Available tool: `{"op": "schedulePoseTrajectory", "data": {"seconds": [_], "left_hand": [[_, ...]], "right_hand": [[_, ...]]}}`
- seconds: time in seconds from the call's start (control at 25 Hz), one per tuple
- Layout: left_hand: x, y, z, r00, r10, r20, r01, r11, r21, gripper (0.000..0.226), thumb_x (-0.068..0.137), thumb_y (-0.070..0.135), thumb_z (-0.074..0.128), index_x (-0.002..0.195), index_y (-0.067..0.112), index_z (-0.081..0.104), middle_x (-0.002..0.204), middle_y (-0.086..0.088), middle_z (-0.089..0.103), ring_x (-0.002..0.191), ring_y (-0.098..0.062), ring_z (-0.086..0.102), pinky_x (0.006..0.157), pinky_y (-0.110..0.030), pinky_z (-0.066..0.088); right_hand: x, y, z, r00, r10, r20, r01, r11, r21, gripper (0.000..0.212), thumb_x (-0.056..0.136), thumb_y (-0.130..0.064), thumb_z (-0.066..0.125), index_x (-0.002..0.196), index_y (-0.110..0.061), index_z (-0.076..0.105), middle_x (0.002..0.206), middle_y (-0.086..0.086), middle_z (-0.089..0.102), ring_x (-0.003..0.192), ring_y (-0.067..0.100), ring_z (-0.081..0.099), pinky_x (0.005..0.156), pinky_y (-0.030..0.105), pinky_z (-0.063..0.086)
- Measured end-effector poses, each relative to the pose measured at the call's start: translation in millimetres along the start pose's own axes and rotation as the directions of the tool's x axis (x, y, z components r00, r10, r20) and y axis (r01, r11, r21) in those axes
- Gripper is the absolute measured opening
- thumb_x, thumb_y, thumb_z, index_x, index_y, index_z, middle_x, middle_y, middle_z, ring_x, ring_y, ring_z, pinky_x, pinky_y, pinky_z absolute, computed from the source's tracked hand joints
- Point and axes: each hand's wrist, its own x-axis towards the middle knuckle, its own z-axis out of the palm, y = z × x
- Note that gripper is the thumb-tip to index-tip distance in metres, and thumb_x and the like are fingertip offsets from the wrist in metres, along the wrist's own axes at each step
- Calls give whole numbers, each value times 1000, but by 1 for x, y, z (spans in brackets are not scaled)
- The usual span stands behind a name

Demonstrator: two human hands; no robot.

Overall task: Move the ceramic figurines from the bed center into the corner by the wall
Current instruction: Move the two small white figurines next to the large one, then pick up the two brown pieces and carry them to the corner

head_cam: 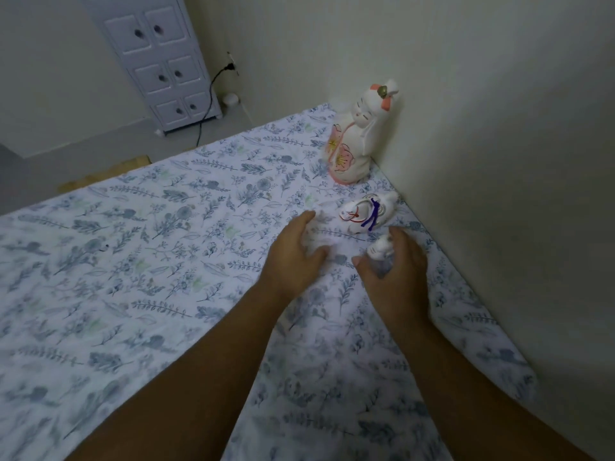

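Where floral bed (166, 247) meets wall (499, 161), tall figurine (352, 144), right hand (396, 261) seemingly gripping small figurine (379, 250)

The bed sheet (149, 234) is white, printed all over with blue-grey leaves, sprigs and flowers and a few pale green touches. On it, the tall figurine (354, 134) is white with pink blossoms that have yellow centres, a pink rim round its base, and coral-pink patches on the head. Just nearer than that tall figurine, the lying figurine (364, 214) is white with thin red lines and a purple cord. Beyond the bed, the cabinet (163, 61) is white with dark knobs, and a black cable (208, 101) hangs beside it.
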Motion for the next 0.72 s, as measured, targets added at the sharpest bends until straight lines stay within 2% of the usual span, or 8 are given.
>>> {"op": "schedulePoseTrajectory", "data": {"seconds": [0.04,0.12,0.2,0.24,0.36,0.52,0.64,0.72], "left_hand": [[-21,-5,-16,1000,2,-10,-2,1000,28,68,90,30,72,150,23,40,152,5,43,128,10,27,98,4,16],[-72,-19,-55,999,-2,-38,6,994,109,68,94,34,67,153,20,35,160,1,34,144,-4,21,116,-20,16],[-125,-33,-95,994,-18,-108,38,983,180,64,97,33,63,153,17,36,161,-2,32,150,-17,17,123,-39,15],[-151,-40,-113,987,-34,-157,65,978,199,62,98,33,61,152,16,37,161,-3,32,151,-19,16,123,-43,13],[-233,-70,-165,954,-103,-282,165,964,207,58,100,34,56,152,16,38,161,-2,33,152,-18,14,124,-40,7],[-318,-109,-206,916,-189,-355,264,948,177,60,98,32,54,153,17,35,161,-1,31,152,-16,10,123,-40,9],[-357,-138,-221,906,-259,-334,310,944,109,69,89,32,58,152,16,35,158,2,33,151,-18,12,122,-41,16],[-370,-156,-229,925,-267,-270,294,953,66,59,82,17,63,139,14,50,142,3,47,142,-25,34,110,-38,34]], "right_hand": [[-12,-8,1,998,-58,5,59,996,-60,82,84,-44,82,152,-16,47,157,11,49,148,31,40,117,53,43],[-43,-32,8,984,-165,64,172,977,-125,77,88,-41,79,153,-13,49,160,12,48,152,32,37,122,55,36],[-78,-58,20,962,-217,168,242,959,-146,73,91,-40,76,153,-13,49,163,10,46,156,31,33,126,53,30],[-97,-70,28,943,-250,218,286,946,-151,72,92,-39,76,153,-13,49,163,9,46,157,29,31,126,52,29],[-168,-110,64,845,-393,362,458,882,-111,68,94,-39,74,153,-15,51,163,5,47,158,26,31,126,52,30],[-255,-148,113,621,-554,554,663,749,6,67,92,-36,74,152,-16,53,161,3,49,156,25,34,128,49,26],[-298,-159,139,493,-538,684,709,704,43,73,88,-36,72,155,-19,48,162,1,47,156,23,34,129,45,24],[-317,-166,155,479,-463,746,647,760,57,77,88,-28,76,157,-22,43,153,0,54,146,20,45,121,36,35]]}}
